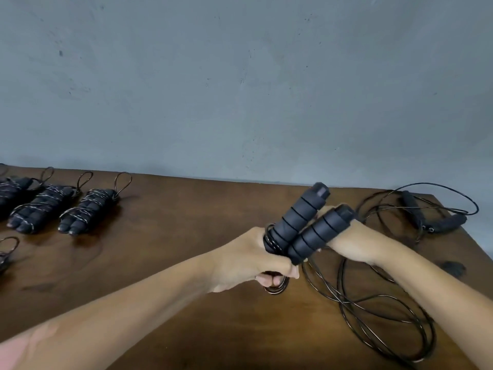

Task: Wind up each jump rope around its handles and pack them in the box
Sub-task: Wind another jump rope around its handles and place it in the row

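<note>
Two black foam jump rope handles (pixel 306 225) stand side by side, tilted up to the right, above the brown table (pixel 186 209). My left hand (pixel 250 260) grips their lower ends, where a few turns of thin black rope are wound. My right hand (pixel 354 239) holds the handles from behind near their upper part. The loose rope (pixel 373 311) trails down in loops on the table below my right forearm. No box is in view.
Several wound-up jump ropes (pixel 85 209) lie in a row at the table's far left. An unwound jump rope (pixel 426 214) with two black handles lies at the far right corner. A grey wall rises behind the table.
</note>
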{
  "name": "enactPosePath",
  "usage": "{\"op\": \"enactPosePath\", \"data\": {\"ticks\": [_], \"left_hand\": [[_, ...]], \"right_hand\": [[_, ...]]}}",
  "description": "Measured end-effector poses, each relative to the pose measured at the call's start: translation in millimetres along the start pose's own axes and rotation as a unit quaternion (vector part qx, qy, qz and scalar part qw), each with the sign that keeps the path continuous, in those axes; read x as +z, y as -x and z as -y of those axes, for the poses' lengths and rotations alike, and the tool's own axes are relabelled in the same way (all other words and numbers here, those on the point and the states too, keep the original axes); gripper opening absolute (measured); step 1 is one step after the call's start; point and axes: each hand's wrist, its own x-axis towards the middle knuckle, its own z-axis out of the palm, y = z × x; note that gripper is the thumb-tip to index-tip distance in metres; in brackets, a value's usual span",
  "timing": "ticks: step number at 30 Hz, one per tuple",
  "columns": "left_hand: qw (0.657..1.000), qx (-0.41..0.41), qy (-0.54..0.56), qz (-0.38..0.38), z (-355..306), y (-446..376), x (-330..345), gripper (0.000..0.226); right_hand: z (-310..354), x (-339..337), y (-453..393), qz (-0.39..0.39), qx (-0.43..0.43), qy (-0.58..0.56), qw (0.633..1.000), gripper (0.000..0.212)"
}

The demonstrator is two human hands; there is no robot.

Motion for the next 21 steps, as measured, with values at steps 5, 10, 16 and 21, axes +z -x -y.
{"op": "enactPosePath", "data": {"ticks": [5, 10, 16, 21], "left_hand": [[0.991, 0.026, 0.105, -0.077, 3, 0, -16, 0.013], [0.981, 0.03, 0.141, -0.127, 12, -4, -25, 0.008], [0.968, 0.023, 0.18, -0.175, 21, -13, -30, 0.026], [0.967, -0.005, 0.147, -0.206, 25, -16, -35, 0.017]], "right_hand": [[-3, 24, 8, -0.039, -0.026, -0.108, 0.993, 0.022], [7, 37, 18, -0.069, 0.003, -0.042, 0.997, 0.014], [22, 46, 33, -0.087, 0.031, 0.027, 0.995, 0.013], [32, 38, 46, -0.121, 0.057, 0.102, 0.986, 0.01]]}}
